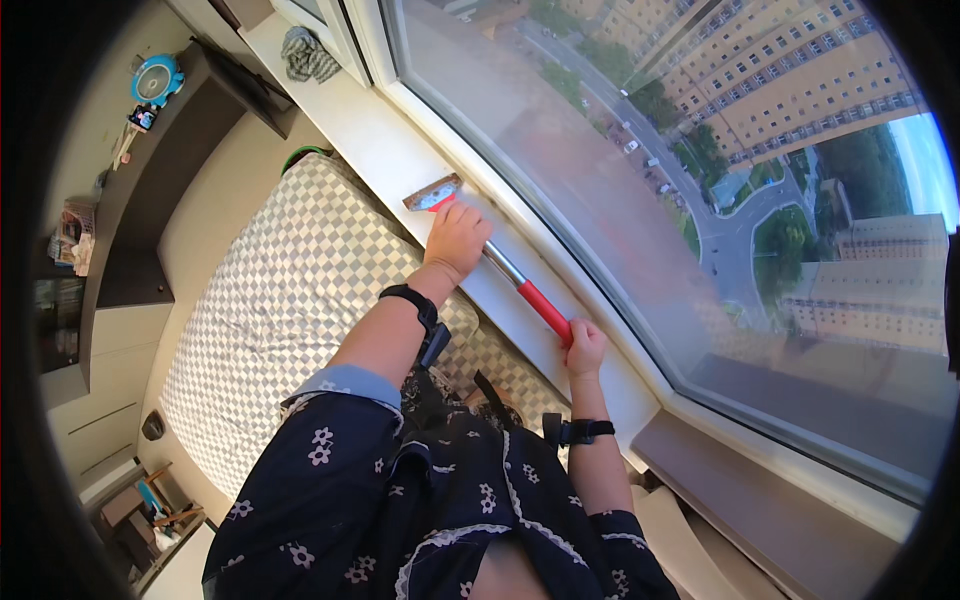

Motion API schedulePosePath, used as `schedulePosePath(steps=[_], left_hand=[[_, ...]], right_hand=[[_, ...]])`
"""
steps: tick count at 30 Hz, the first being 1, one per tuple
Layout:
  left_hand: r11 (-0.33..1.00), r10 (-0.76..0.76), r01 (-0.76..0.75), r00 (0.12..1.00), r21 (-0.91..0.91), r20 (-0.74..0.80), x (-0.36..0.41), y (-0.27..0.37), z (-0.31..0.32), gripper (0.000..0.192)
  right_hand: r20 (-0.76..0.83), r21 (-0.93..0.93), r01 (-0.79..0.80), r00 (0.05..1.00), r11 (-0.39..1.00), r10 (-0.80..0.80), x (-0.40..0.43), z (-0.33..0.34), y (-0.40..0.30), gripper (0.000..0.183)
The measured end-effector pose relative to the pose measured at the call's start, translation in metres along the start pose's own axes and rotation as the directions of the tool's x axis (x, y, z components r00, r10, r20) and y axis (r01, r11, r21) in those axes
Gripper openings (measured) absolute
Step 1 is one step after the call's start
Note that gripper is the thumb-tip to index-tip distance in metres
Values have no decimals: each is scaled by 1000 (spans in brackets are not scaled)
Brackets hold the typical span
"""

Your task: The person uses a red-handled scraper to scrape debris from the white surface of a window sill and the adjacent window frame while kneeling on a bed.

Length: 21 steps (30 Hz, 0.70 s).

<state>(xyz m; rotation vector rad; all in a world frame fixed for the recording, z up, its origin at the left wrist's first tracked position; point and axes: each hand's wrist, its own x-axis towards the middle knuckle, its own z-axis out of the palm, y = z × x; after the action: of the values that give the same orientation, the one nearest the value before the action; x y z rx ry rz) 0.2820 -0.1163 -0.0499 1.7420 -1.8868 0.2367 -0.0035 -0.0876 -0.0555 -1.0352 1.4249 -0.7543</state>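
A window squeegee (pixel 510 267) with a red grip and a metal shaft lies slantwise over the white windowsill (pixel 375 142). My left hand (pixel 458 234) is closed around its upper part, just below the wide head, which looks brownish along its edge. My right hand (pixel 584 349) grips the far end of the red handle. The head is over the sill, close to the sill's room-side edge; whether it touches the surface I cannot tell. Beside the tool runs the white window frame (pixel 540 217), with dark marks along its foot.
A crumpled grey checked cloth (pixel 307 56) lies at the sill's far end. A bed with a checkered cover (pixel 300 300) borders the sill. The closed window pane (pixel 600 187) rises on the right. A dark shelf (pixel 142 172) stands at the left wall.
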Motion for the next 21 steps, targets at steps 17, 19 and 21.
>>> schedulePosePath(steps=[17, 19, 21], left_hand=[[924, -298, 166, 877, 345, 377, -8, 30, -19, 19], [923, -302, 174, 880, 342, 366, -8, 27, -20, 19], [925, -308, 186, 877, 331, 369, -9, 30, -20, 20]], right_hand=[[241, 30, -157, 960, 987, 145, 2, -5, -19, 29], [246, 18, -161, 957, 987, 152, 4, -2, -21, 30], [254, 12, -160, 955, 987, 151, 4, -4, -21, 30]])
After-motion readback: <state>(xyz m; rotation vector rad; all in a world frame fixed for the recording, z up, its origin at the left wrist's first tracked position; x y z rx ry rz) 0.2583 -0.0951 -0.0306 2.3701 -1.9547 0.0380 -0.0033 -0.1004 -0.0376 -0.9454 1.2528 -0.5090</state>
